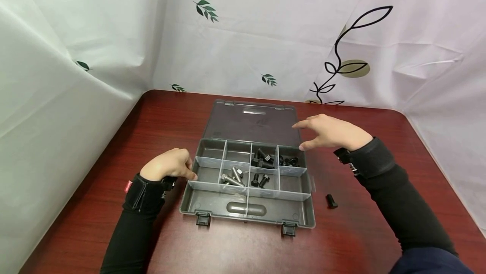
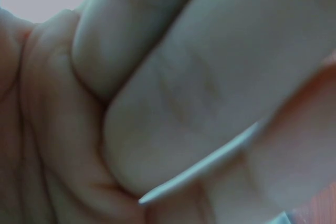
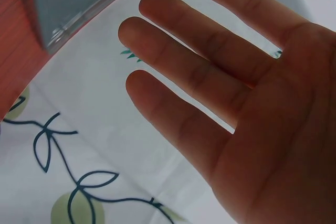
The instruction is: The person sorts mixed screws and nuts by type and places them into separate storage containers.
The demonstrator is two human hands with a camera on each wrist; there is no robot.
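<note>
A grey plastic organizer box lies on the table with its lid folded back. My left hand grips the box's left wall; in the left wrist view its curled fingers fill the picture and hide the contact. Above the lid's right edge hovers my right hand, fingers spread and holding nothing. Silver bolts lie in one middle compartment, with black bolts beside them. Longer black bolts and small black parts occupy back compartments.
A loose black bolt lies on the reddish-brown table, right of the box. Two latches stick out from the box's front. White patterned cloth stands behind the table and along its sides.
</note>
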